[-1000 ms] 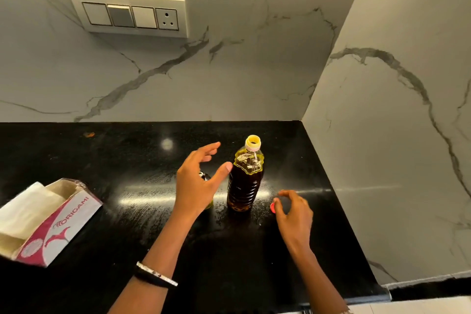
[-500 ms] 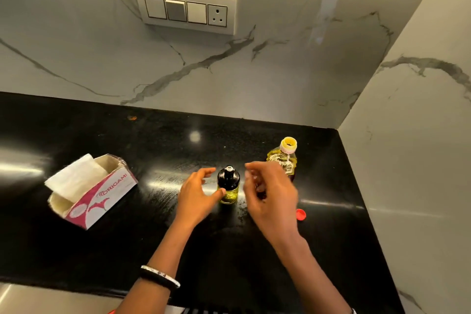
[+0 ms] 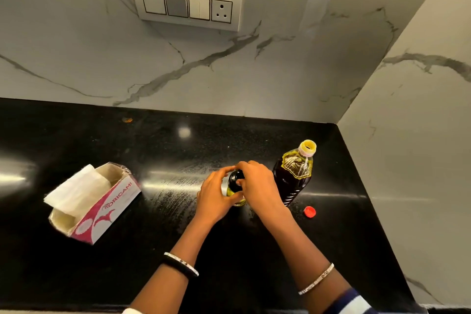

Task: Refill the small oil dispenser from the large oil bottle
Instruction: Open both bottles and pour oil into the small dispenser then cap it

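1. The dispenser (image 3: pixel 235 187) stands on the counter (image 3: pixel 153 250), just left of the bottle (image 3: pixel 293 173).
2. The left hand (image 3: pixel 215 196) curls round its body, likely to steady it. The right hand (image 3: pixel 260 186) pinches its black top, apparently to unscrew it.
3. The bottle is uncapped, ready for pouring, and its cap (image 3: pixel 309 211) lies near its base.

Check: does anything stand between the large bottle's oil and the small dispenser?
Yes: the small dispenser, held by the left hand, has its black cap on, gripped by the right hand. The large bottle is open.
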